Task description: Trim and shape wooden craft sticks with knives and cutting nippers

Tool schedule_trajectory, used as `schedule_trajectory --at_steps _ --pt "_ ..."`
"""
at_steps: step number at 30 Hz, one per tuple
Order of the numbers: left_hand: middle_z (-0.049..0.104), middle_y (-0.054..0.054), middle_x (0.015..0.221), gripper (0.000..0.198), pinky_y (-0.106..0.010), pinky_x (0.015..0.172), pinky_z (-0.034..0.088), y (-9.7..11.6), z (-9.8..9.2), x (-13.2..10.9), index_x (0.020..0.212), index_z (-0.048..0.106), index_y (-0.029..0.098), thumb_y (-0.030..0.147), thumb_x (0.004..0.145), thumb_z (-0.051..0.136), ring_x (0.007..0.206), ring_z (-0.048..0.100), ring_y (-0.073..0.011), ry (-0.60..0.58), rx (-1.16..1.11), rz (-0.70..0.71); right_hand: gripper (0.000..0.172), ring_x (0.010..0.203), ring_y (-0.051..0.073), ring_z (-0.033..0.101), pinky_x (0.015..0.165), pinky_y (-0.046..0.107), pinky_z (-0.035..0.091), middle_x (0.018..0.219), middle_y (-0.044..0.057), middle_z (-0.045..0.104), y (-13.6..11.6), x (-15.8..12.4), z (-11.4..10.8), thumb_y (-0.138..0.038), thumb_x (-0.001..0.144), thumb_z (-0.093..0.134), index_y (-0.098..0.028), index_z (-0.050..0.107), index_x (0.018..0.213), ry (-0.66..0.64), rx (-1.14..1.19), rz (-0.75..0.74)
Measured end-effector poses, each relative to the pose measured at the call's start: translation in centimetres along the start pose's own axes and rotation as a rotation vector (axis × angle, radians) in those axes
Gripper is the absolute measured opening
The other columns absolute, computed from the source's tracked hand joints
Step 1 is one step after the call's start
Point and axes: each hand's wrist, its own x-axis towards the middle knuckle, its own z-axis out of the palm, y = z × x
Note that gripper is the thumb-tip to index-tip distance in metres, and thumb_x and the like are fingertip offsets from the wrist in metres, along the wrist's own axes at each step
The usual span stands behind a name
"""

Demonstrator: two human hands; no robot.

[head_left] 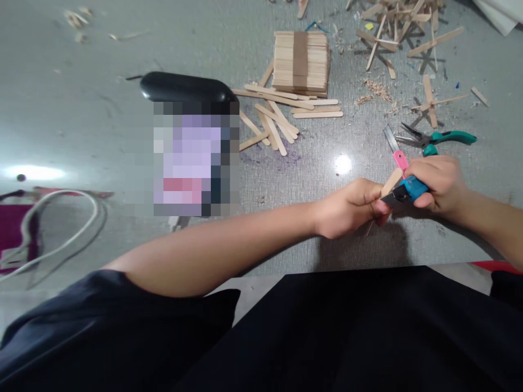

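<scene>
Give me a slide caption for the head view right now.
Left hand holds a stick against the blue cutter in the right hand; pliers and a stick stack beyond.

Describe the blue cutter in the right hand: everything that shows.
The cutter has a bright blue body, plastic by its look, and a dark grey front end pointing left. The right hand wraps around its rear and hides most of it. It is held roughly level, dipping slightly to the left, above the grey table. Its dark tip meets the pale wooden stick pinched in the left hand. Whether a blade is out cannot be told.
</scene>
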Motion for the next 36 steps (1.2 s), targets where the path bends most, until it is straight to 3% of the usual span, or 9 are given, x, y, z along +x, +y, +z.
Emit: schedule_trajectory --at_steps 6,12,15,21,23,26,30,33,36 --pt "0.067 -0.001 0.075 0.068 -0.026 0.064 0.050 -0.1 0.0 0.1 0.077 0.065 0.019 0.079 0.109 0.073 0.067 0.060 -0.0120 0.017 0.105 0.008 0.091 0.060 0.020 0.053 0.062 0.040 0.040 0.070 0.002 0.061 -0.3 0.0 -0.2 -0.097 0.115 0.013 -0.027 0.063 0.087 0.044 -0.017 -0.049" --pt "0.067 0.000 0.081 0.029 -0.023 0.060 0.048 0.1 0.3 -0.2 0.085 0.065 0.019 0.034 0.109 0.070 0.066 0.058 -0.0102 0.035 0.124 -0.050 0.089 0.059 0.021 0.049 0.059 0.041 0.036 0.068 0.003 0.059 -1.0 0.2 -0.3 -0.097 0.115 0.011 -0.029 0.057 0.081 0.015 -0.030 -0.021" --pt "0.068 0.000 0.081 0.021 -0.022 0.063 0.049 0.1 0.4 -0.2 0.084 0.065 0.019 0.023 0.104 0.068 0.069 0.062 -0.0100 0.046 0.151 -0.040 0.090 0.060 0.021 0.051 0.061 0.042 0.036 0.070 0.004 0.061 -0.9 0.1 -0.2 -0.095 0.116 0.011 -0.028 0.061 0.083 0.002 -0.015 -0.021" --pt "0.060 0.002 0.067 0.055 -0.025 0.056 0.041 -0.2 0.0 0.0 0.079 0.067 0.019 0.062 0.110 0.078 0.060 0.049 -0.0096 0.102 -0.048 0.094 0.078 0.065 0.022 0.061 0.062 0.040 0.041 0.079 0.004 0.070 -0.4 0.4 0.2 -0.088 0.121 0.028 -0.025 0.070 0.105 0.111 0.001 -0.056" --pt "0.053 0.004 0.060 0.063 -0.026 0.053 0.034 -0.2 -0.1 0.0 0.078 0.067 0.019 0.071 0.110 0.080 0.053 0.042 -0.0079 0.111 -0.112 0.086 0.063 0.070 0.023 0.067 0.062 0.040 0.043 0.088 0.004 0.075 -0.6 0.3 0.3 -0.084 0.121 0.046 -0.025 0.070 0.118 0.123 0.036 -0.051" --pt "0.049 0.006 0.056 0.063 -0.025 0.050 0.028 -0.1 -0.1 -0.1 0.078 0.068 0.018 0.071 0.108 0.084 0.048 0.036 -0.0063 0.131 -0.224 0.079 0.035 0.081 0.026 0.073 0.067 0.040 0.049 0.104 0.005 0.080 -0.9 0.0 0.7 -0.054 0.114 0.068 -0.028 0.065 0.137 0.183 0.058 -0.014" --pt "0.053 0.006 0.061 0.063 -0.025 0.047 0.024 -0.3 -0.1 0.0 0.079 0.066 0.018 0.071 0.104 0.089 0.045 0.034 -0.0043 0.187 -0.321 0.089 0.041 0.091 0.028 0.074 0.075 0.044 0.057 0.111 0.006 0.076 -0.8 0.2 1.2 -0.030 0.104 0.068 -0.033 0.059 0.145 0.281 0.168 -0.050" --pt "0.045 0.009 0.056 0.064 -0.025 0.048 0.028 -0.6 -0.3 0.3 0.081 0.064 0.019 0.073 0.108 0.084 0.043 0.031 -0.0041 0.201 -0.339 0.132 0.042 0.105 0.032 0.079 0.085 0.050 0.064 0.118 0.009 0.080 -0.4 0.5 1.2 -0.029 0.107 0.072 -0.035 0.062 0.147 0.342 0.203 -0.132" --pt "0.033 0.013 0.051 0.063 -0.026 0.051 0.031 -0.8 -0.4 0.5 0.082 0.062 0.021 0.073 0.111 0.081 0.042 0.029 -0.0051 0.205 -0.362 0.163 0.044 0.110 0.037 0.083 0.095 0.059 0.068 0.126 0.010 0.084 -0.3 0.1 1.4 -0.038 0.115 0.067 -0.041 0.062 0.158 0.291 0.199 0.003"
